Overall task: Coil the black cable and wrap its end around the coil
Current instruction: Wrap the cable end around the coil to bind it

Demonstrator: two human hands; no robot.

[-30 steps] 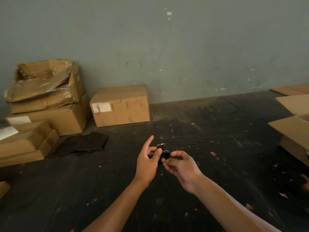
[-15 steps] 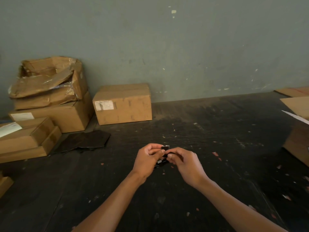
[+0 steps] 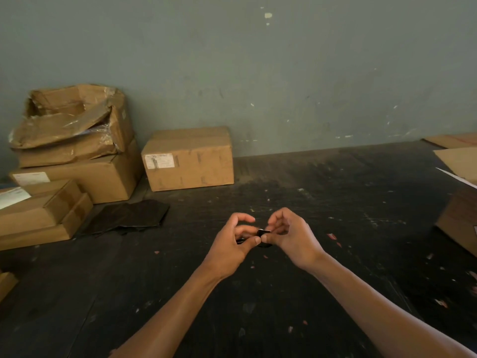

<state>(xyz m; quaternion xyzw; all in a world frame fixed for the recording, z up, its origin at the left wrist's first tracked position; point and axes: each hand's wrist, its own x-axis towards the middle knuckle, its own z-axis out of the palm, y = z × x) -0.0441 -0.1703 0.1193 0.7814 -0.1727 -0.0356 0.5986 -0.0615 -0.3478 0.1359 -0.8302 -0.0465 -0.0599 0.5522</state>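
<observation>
Left hand and right hand meet above the dark counter. Both sets of fingers pinch the small black cable between them.

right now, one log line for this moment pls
stage: wrapping | left hand: pinching black cable | right hand: pinching cable | surface: dark floor

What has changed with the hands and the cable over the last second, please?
The left hand, whose index finger pointed up a second ago, has curled its fingers and now pinches the black cable together with the right hand. Both hands stay close together above the dark floor; the sealed cardboard box by the wall is unmoved.
</observation>
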